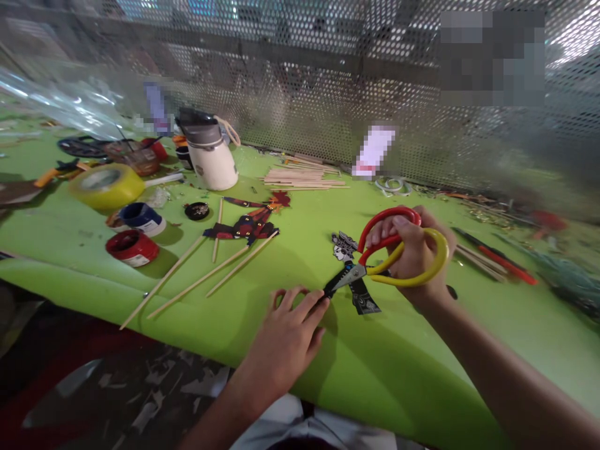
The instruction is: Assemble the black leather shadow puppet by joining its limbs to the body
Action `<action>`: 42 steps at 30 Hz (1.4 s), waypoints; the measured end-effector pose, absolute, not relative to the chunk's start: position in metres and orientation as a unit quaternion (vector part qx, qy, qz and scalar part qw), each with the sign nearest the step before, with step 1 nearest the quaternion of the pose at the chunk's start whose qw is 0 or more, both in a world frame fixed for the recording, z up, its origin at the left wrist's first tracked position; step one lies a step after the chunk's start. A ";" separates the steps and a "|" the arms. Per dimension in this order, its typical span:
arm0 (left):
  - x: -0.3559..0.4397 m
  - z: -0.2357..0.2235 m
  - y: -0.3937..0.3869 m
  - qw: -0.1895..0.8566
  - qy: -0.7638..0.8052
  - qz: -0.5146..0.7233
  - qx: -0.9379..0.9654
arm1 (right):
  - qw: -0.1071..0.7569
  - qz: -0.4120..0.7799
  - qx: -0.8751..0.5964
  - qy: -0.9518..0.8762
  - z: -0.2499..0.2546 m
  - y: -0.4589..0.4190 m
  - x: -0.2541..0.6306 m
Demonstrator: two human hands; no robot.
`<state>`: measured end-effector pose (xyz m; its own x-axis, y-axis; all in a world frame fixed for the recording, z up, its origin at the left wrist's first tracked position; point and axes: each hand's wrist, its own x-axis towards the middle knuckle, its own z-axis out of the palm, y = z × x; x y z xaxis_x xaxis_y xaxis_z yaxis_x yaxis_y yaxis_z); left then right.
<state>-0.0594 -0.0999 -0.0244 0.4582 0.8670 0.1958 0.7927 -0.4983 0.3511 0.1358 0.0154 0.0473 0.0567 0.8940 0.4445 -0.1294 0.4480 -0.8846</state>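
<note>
My right hand (415, 253) is closed around a pair of scissors (391, 253) with one red and one yellow handle loop. The blades point down and left over a flat black-and-white shadow puppet (359, 294) with a patterned headdress, lying on the green table. The tips reach the puppet's dark arm, close to my left fingertips. My left hand (293, 325) grips the end of that arm between its fingertips, against the table. To the left lies a second shadow puppet (248, 228), red and dark, with brass-coloured fasteners and several thin wooden sticks.
A white jug (210, 159) stands at the back, beside a pile of wooden sticks (304, 175). Yellow tape (107, 187), a red pot (132, 248) and a blue pot (143, 219) are at left. A red-and-black pen (497, 256) lies right. Perforated metal mesh (300, 81) borders the table.
</note>
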 end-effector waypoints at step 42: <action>-0.046 -0.029 -0.078 0.158 0.454 0.353 0.803 | 0.638 0.367 -0.317 -0.598 0.052 0.010 0.134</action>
<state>-0.0464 -0.0783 -0.0290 0.3383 0.8399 0.4243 0.6169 -0.5385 0.5740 0.1340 0.0095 0.0518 0.0150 0.8473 0.5309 -0.0901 0.5299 -0.8433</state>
